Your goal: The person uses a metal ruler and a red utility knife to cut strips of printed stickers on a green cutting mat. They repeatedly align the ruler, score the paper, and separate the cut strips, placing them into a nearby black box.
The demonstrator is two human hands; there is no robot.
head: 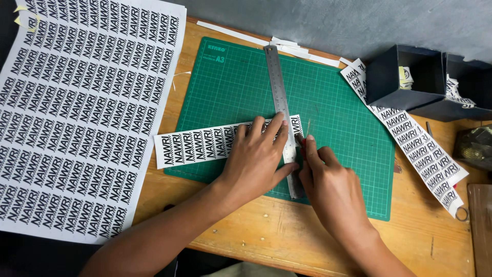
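Sticker strip [205, 146]: white, black repeated print, lies flat across the left-centre of the green cutting mat [338, 118], left end overhanging the mat onto the tabletop [287, 231].
Steel ruler [281, 102]: runs from upper centre down to the mat's lower edge, crossing the strip's right end.
Your left hand [256, 159]: open, palm down, fingers spread, pressing strip and ruler together.
Your right hand [328, 184]: closed around a thin craft knife [308, 128], blade just beside the ruler's right edge, at the strip's end.
Left of frame: large printed sticker sheet [77, 113], same pattern, covering the tabletop edge.
Right of the mat: a second printed strip [410, 138] lying diagonally, upper end tucked under a dark open box [389, 82]. A second dark box sits beside it, both holding small cut pieces.
Top centre: narrow white paper offcuts [287, 45] along the mat's upper edge.
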